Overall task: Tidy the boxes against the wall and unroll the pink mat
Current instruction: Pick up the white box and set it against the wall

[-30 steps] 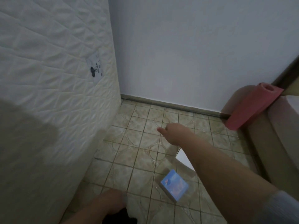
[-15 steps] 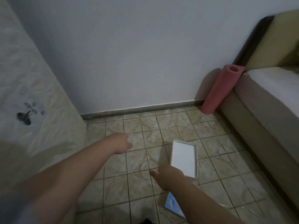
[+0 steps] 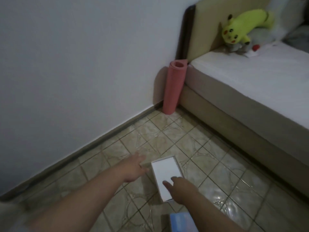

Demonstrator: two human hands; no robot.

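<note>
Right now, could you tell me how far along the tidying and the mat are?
Nothing looks finished. In hand: both hands are at the white box out on the tiles, left hand at its side, right hand on top, neither closed around it. Left: that box and the blue box are away from the wall, and the pink mat stands rolled by the bed.

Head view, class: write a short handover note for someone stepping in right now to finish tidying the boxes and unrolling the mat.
Left hand: open, fingers spread at the left edge of the white box, no grip closed.
Right hand: open, fingertips on the near part of the box top.
White box: lies flat on the tiled floor, away from the wall.
Blue box: on the floor nearer the person, untouched.
Pink mat: rolled, standing upright in the corner beside the bed.
Done: nothing visibly finished.
Left: move both boxes against the wall, then unroll the mat.
</note>
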